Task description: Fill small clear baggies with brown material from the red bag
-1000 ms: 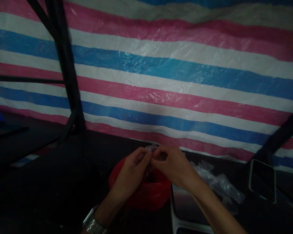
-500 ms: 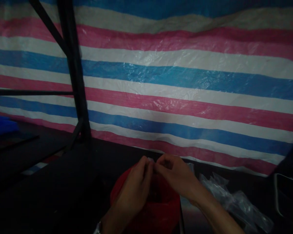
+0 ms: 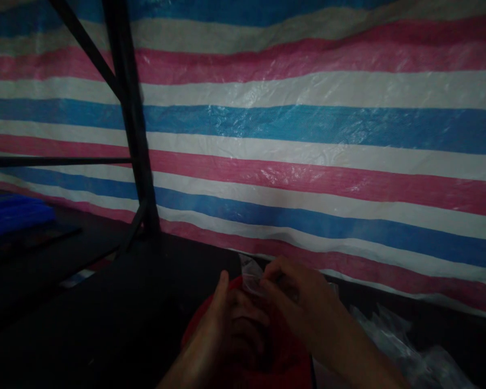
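Note:
My right hand (image 3: 297, 300) pinches a small clear plastic bag (image 3: 251, 274) between thumb and fingertips. The bag sticks up to the left of those fingers. Beside it, my left hand (image 3: 227, 329) has its thumb raised away from the curved fingers, and I see nothing held in it. Both hands are over a red, round container (image 3: 283, 362) with a dark inside. Its contents are too dark to make out, and my hands and forearms cover much of it.
More clear plastic bags (image 3: 413, 346) lie in a loose heap at the lower right on the dark table (image 3: 117, 319). A black metal post (image 3: 135, 129) with braces rises at the left. Blue material (image 3: 16, 213) lies beyond it. A striped plastic sheet (image 3: 308, 167) hangs behind.
My left hand has come away from the right fingertips and opened, moving down over the red container. The clear bag now shows at my right hand. The view has shifted slightly.

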Available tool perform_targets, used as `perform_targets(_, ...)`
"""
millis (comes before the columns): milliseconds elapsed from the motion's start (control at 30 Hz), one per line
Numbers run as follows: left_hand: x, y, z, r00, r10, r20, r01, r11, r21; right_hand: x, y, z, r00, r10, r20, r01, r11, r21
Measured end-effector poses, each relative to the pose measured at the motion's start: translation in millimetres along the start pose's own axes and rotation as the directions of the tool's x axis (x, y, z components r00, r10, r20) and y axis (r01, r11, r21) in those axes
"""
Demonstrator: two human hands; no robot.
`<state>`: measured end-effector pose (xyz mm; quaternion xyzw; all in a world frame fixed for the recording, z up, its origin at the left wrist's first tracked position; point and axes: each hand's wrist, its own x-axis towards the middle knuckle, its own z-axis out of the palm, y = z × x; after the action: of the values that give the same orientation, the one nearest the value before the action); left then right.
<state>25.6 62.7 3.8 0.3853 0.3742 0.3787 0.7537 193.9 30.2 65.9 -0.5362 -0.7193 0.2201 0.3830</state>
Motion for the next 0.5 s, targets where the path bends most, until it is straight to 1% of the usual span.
perform_targets(33,1.7,-1.3,0.4,1.0,-0.029,-0.004,0.029,0.995,-0.09,-1.7,1.4,1.2,0.999,-0.024,0.039,0.025,0.999,-0.024)
perform_targets(67,3.0,-2.2,1.4,1.0,-0.019,-0.02,0.016,0.987,-0.157,-3.4,2.5,1.9,0.995,-0.043,0.089,0.048,0.998,-0.051)
perform_targets(100,3.8,-2.8,2.8,0.999,0.012,-0.053,-0.023,0.979,-0.204,-4.8,3.3,2.1,0.989,-0.054,0.136,0.066,0.995,-0.079)
perform_targets(167,4.3,-2.9,5.9,0.989,0.081,-0.127,-0.111,0.961,-0.253,-6.6,3.2,1.0,0.977,-0.058,0.206,0.091,0.984,-0.154)
perform_targets(233,4.2,-2.7,7.9,0.977,0.127,-0.174,-0.169,0.953,-0.251,-7.2,1.4,-1.2,0.975,-0.046,0.218,0.103,0.961,-0.256)
perform_targets(300,4.1,-2.9,6.9,0.966,0.174,-0.189,-0.213,0.954,-0.21,-7.8,-0.7,-4.4,0.978,-0.012,0.206,0.09,0.924,-0.372)
perform_targets(367,3.5,-3.7,2.9,0.944,0.265,-0.198,-0.292,0.949,-0.12,-9.7,-1.7,-9.5,0.971,0.03,0.237,0.078,0.899,-0.432)
perform_targets(433,1.9,-4.8,-2.6,0.907,0.37,-0.202,-0.377,0.926,0.005,-13.5,-0.8,-16.7,0.953,0.061,0.297,0.071,0.907,-0.414)
perform_targets(500,-0.8,-5.8,-7.4,0.883,0.434,-0.177,-0.418,0.9,0.121,-18.6,1.8,-25.4,0.94,0.061,0.336,0.067,0.932,-0.355)
